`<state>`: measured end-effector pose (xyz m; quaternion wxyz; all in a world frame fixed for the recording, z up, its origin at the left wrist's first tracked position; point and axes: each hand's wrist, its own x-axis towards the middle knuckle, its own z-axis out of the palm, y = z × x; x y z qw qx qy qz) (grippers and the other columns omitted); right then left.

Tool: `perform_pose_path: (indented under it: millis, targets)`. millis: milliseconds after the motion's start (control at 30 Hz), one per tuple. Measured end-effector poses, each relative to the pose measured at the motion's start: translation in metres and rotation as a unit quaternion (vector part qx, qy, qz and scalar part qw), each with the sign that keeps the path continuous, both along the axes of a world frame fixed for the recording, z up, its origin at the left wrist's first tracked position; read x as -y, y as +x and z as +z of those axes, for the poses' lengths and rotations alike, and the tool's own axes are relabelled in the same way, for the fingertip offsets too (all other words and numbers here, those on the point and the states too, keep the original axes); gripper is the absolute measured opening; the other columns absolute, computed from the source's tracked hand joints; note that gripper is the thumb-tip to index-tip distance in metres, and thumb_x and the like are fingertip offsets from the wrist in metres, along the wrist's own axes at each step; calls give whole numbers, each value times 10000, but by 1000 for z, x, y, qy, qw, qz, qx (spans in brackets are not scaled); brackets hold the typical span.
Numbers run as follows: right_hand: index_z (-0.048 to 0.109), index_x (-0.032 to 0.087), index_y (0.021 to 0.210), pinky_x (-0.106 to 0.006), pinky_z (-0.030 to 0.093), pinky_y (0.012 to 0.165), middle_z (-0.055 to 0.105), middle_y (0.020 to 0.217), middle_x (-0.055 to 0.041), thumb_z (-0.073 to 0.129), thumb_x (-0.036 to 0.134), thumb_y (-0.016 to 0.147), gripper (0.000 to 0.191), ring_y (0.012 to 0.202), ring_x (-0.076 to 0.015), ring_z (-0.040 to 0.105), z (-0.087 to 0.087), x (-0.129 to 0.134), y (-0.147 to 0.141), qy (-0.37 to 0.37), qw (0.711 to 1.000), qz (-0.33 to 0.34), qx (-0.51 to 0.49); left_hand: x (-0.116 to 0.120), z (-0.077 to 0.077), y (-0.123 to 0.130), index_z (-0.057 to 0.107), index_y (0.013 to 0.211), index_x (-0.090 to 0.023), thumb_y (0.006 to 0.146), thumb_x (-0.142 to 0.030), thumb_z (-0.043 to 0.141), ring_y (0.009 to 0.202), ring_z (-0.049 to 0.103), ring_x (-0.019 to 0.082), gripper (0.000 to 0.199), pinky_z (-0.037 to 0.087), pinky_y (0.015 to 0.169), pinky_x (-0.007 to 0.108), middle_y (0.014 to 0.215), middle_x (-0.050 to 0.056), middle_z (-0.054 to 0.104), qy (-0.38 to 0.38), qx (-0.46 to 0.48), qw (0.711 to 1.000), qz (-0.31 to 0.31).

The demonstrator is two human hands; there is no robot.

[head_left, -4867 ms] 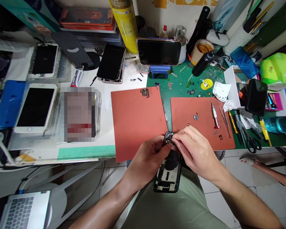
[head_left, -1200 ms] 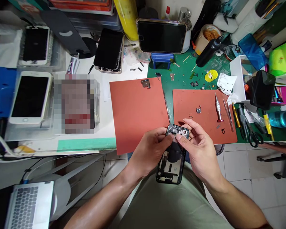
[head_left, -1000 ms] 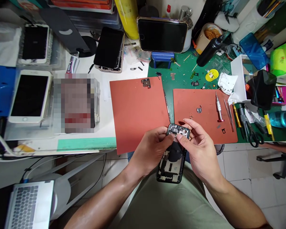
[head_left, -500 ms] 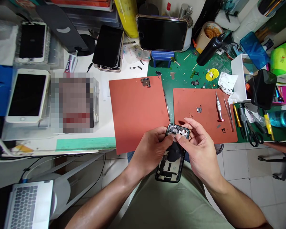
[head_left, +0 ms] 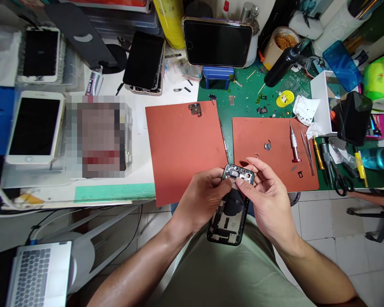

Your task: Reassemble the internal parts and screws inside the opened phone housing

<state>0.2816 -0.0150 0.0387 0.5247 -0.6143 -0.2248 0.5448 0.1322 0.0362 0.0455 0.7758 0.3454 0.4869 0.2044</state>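
Note:
An opened phone housing (head_left: 228, 222), its inner parts showing, is held over my lap just off the table's front edge. My left hand (head_left: 205, 194) wraps its left side, with the thumb across the upper inside. From the right, my right hand (head_left: 267, 192) grips the upper edge, its thumb pressed on the inside close to the left thumb. Whatever lies under the two thumb tips is too small to make out. A thin metal pry tool (head_left: 224, 138) lies just beyond the phone's top end.
Two red-brown mats (head_left: 182, 149) carry small phone parts, a screwdriver (head_left: 293, 143) and tweezers (head_left: 307, 151). Scissors (head_left: 341, 185) lie at the right edge. Another phone (head_left: 216, 42) leans on a blue stand (head_left: 218, 76) behind. A laptop (head_left: 35, 273) sits lower left.
Both hands keep their hold on the phone housing, thumbs still near its upper inside. The housing's lower end has shifted very slightly left.

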Motion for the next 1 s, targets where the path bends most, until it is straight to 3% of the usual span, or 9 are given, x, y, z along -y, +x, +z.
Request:
perform_pose_path:
  millis: [200,433,600,733,1000]
  targets:
    - [709,327,1254,-328,592,866,670,1045,15,882,292,827,462,942,-158,666,0,0,1,-3,1000,1,3,0,1,0,648,824,-185,928,-437,704,592,523,105,278,429,564,233,730,-9,631,-2,-6,1000,-1]
    - [720,294,1203,-307,582,851,680,1012,13,892,258,802,438,923,-151,660,1,-4,1,-5,1000,-2,-15,1,-1,1,692,841,-184,927,-386,702,523,433,73,220,340,486,196,631,-58,539,12,-10,1000,12]
    - [724,287,1200,-301,587,838,679,1017,10,910,288,781,459,909,-147,663,0,-4,1,-13,999,-11,-27,0,-3,0,698,864,-182,919,-456,734,618,572,129,282,463,584,241,691,-22,611,-7,2,1000,-2]
    - [723,288,1184,-296,592,799,672,1000,12,919,296,764,463,895,-149,662,2,-5,2,-15,999,-15,-27,-1,-3,-1,701,900,-183,916,-466,743,653,593,134,287,489,627,253,719,-21,612,-13,15,1000,-1]
    - [719,289,1171,-298,599,813,677,992,14,911,263,752,461,889,-146,674,1,-5,0,-4,1000,-18,-4,3,-4,2,732,906,-172,902,-390,738,549,499,86,219,367,498,200,688,-28,612,-20,1,1000,24]
